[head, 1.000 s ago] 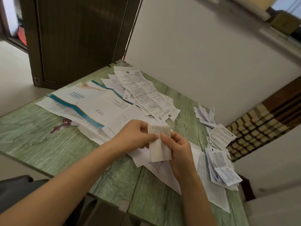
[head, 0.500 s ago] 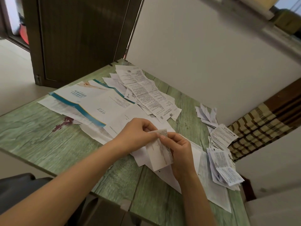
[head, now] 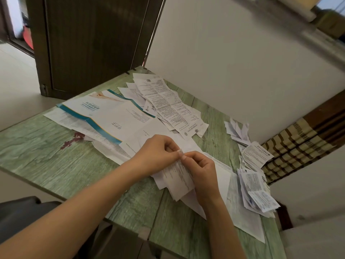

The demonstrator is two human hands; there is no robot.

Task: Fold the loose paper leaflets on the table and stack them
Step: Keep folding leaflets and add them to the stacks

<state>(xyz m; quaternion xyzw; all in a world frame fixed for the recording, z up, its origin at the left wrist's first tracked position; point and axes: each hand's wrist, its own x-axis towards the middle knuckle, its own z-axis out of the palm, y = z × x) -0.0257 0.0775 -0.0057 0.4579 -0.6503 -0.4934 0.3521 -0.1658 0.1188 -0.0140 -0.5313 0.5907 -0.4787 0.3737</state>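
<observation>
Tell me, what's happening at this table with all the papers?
A person is folding paper leaflets by hand. The left hand and right hand both pinch the top edge of one small leaflet at the green table. Loose unfolded sheets lie spread across the far side, and a pile of folded leaflets sits at the right edge.

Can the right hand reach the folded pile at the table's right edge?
Probably: the pile lies beside the right hand, nothing between, though it and the left hand pinch a leaflet.
</observation>
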